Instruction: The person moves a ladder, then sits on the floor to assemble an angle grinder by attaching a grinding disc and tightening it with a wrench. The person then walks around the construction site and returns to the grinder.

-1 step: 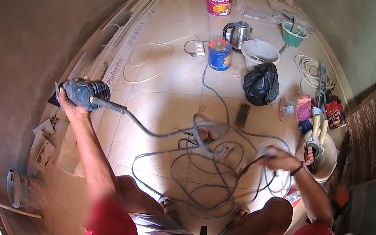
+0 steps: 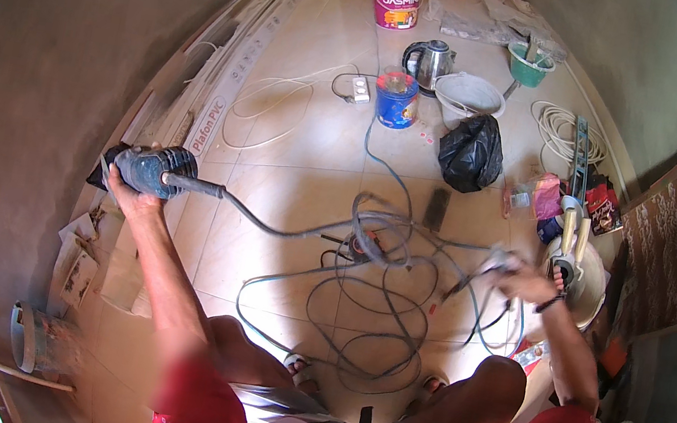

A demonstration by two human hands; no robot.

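Observation:
At the left, my left hand (image 2: 134, 192) is closed round the body of a dark blue corded power tool (image 2: 154, 170), whose working end is hard to make out. Its black cord (image 2: 264, 224) runs right into a tangle of grey-blue cable (image 2: 381, 305) on the tiled floor, in front of my feet. Over the right side of the tangle is my right hand (image 2: 527, 281), blurred by motion and closed on part of the power cord. A small orange-and-black object (image 2: 364, 246) lies under the loops.
Beyond the cable stand a black plastic bag (image 2: 470, 153), blue paint can (image 2: 396, 102), grey bucket (image 2: 469, 99), and electric kettle (image 2: 429, 64). A bucket of tools (image 2: 586, 287) sits right of my right hand. Long panels (image 2: 221, 105) line the left wall.
My right hand has moved slightly up and to the right with the cord. The upper cable loops have shifted. My left hand and the power tool stay nearly in place.

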